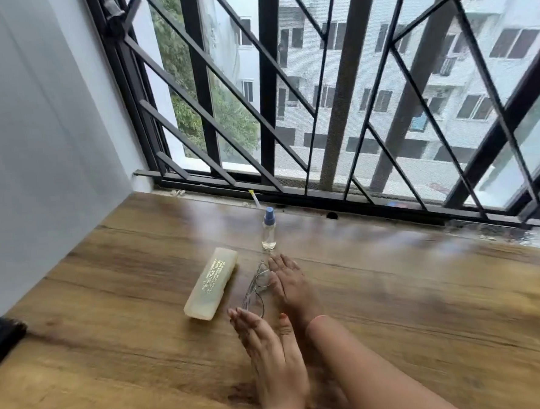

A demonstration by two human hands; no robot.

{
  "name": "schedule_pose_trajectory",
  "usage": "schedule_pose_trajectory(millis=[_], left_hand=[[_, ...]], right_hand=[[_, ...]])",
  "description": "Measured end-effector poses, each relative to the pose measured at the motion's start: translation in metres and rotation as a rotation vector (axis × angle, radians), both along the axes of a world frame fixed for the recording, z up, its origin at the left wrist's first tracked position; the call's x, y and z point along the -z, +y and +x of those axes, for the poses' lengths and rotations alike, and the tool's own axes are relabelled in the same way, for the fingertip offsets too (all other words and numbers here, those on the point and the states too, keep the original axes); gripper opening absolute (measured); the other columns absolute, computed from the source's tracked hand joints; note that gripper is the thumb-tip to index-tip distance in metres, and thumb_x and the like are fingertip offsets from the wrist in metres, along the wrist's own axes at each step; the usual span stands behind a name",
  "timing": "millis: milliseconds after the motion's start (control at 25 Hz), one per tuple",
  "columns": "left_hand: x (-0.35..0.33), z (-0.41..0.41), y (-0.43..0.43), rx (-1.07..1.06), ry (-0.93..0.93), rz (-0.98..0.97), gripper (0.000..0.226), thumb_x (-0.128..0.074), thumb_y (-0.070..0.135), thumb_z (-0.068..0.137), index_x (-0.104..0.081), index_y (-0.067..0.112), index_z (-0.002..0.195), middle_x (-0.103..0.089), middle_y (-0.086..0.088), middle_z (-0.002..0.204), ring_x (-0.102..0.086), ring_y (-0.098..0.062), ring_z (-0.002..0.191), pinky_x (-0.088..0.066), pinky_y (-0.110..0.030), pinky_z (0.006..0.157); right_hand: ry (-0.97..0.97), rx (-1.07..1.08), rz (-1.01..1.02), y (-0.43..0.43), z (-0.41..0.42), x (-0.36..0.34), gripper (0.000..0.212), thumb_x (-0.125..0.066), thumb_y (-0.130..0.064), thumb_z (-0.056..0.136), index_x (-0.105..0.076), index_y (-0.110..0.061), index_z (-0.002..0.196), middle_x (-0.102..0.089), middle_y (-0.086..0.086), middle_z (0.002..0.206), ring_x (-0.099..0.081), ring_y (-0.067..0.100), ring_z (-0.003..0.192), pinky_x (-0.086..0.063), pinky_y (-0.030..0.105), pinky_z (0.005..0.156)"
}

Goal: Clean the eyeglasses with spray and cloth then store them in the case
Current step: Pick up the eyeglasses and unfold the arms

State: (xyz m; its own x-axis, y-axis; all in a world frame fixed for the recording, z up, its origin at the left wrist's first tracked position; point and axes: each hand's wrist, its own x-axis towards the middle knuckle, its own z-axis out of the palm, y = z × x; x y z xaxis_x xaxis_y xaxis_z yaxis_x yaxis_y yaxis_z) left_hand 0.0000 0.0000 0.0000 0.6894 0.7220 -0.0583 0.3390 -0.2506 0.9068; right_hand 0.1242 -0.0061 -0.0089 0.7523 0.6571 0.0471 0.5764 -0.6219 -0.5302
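We are starting: both hands, left hand (271,349) and right hand (287,282), are lying spread beside the glasses (255,289); next, probably grasping the spray bottle (268,229).

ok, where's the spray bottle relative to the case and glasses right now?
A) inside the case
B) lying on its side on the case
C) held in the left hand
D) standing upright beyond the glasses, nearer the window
D: the spray bottle stands upright on the wooden table, past the eyeglasses toward the window, apart from the closed case; neither hand holds it.
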Motion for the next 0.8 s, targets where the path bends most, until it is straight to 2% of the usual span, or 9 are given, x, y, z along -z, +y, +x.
schedule_pose_trajectory(millis=[120,200,280,400,520,600,640,720,800], left_hand=[[0.007,0.0,0.007,-0.068,-0.009,-0.108,0.099,-0.013,0.068,0.074,0.01,0.001,0.144,0.021,-0.004,0.15,0.024,0.0,0.13,0.012,-0.018,0.108],[0.009,-0.001,0.009,-0.075,-0.02,-0.123,0.102,-0.011,0.07,0.07,0.009,0.002,0.144,0.02,-0.003,0.149,0.023,0.0,0.13,0.012,-0.018,0.107],[0.013,0.002,0.013,-0.074,-0.013,-0.142,0.102,-0.011,0.07,0.071,0.007,0.002,0.144,0.017,-0.004,0.151,0.02,-0.001,0.132,0.012,-0.018,0.108],[0.016,0.005,0.014,-0.051,0.026,-0.141,0.085,-0.011,0.059,0.084,0.004,0.001,0.144,0.009,-0.011,0.155,0.013,-0.008,0.14,0.011,-0.017,0.107],[0.018,0.005,0.013,-0.044,0.017,-0.161,0.084,-0.015,0.051,0.079,0.002,0.002,0.145,0.008,-0.009,0.155,0.013,-0.001,0.134,0.01,-0.016,0.107],[0.017,0.005,0.013,-0.022,-0.007,-0.203,0.079,-0.019,0.05,0.084,0.002,0.005,0.145,0.009,-0.002,0.154,0.014,0.003,0.131,0.01,-0.016,0.108],[0.016,0.006,0.014,-0.009,-0.041,-0.24,0.072,-0.023,0.047,0.092,0.002,0.006,0.145,0.009,0.002,0.153,0.014,0.004,0.131,0.009,-0.016,0.108],[0.016,0.009,0.015,-0.011,-0.124,-0.338,0.058,-0.027,0.033,0.1,-0.003,0.009,0.146,0.004,0.013,0.147,0.008,0.006,0.132,0.005,-0.015,0.108],[0.019,0.012,0.018,-0.029,-0.21,-0.442,0.057,-0.028,0.035,0.097,-0.01,0.014,0.146,-0.004,0.016,0.146,-0.001,0.005,0.135,0.001,-0.017,0.111]], right_hand=[[0.025,0.031,0.0,0.016,0.007,-0.002,0.061,-0.01,-0.041,0.094,-0.024,-0.011,0.145,-0.019,0.004,0.155,-0.01,0.015,0.145,0.001,0.02,0.114],[0.065,0.039,-0.021,0.022,0.013,0.001,0.049,-0.019,-0.031,0.101,-0.023,-0.011,0.146,-0.019,0.004,0.156,-0.009,0.014,0.144,0.001,0.021,0.114],[0.093,0.026,-0.029,0.025,0.015,0.004,0.048,-0.02,-0.028,0.102,-0.024,-0.011,0.146,-0.02,0.004,0.155,-0.009,0.013,0.144,0.0,0.022,0.115],[0.123,0.032,0.01,0.025,0.017,0.008,0.046,-0.02,-0.026,0.102,-0.028,-0.009,0.144,-0.026,0.006,0.154,-0.014,0.014,0.144,-0.004,0.022,0.115],[0.165,0.066,0.087,0.021,0.014,0.005,0.045,-0.023,-0.025,0.102,-0.032,-0.009,0.142,-0.029,0.007,0.152,-0.017,0.015,0.143,-0.006,0.019,0.113],[0.184,0.107,0.129,0.014,0.011,0.002,0.043,-0.025,-0.025,0.101,-0.039,-0.01,0.139,-0.035,0.008,0.149,-0.025,0.016,0.141,-0.015,0.021,0.111],[0.18,0.151,0.14,0.009,0.009,0.001,0.042,-0.026,-0.026,0.101,-0.046,-0.01,0.134,-0.043,0.01,0.144,-0.035,0.02,0.136,-0.025,0.025,0.107],[0.131,0.277,0.09,-0.006,0.004,-0.004,0.039,-0.026,-0.029,0.1,-0.06,-0.013,0.112,-0.061,0.015,0.122,-0.054,0.032,0.114,-0.039,0.034,0.086],[0.098,0.39,0.043,-0.028,-0.002,-0.006,0.043,-0.025,-0.033,0.1,-0.063,-0.013,0.093,-0.067,0.018,0.103,-0.059,0.036,0.097,-0.037,0.037,0.071]])
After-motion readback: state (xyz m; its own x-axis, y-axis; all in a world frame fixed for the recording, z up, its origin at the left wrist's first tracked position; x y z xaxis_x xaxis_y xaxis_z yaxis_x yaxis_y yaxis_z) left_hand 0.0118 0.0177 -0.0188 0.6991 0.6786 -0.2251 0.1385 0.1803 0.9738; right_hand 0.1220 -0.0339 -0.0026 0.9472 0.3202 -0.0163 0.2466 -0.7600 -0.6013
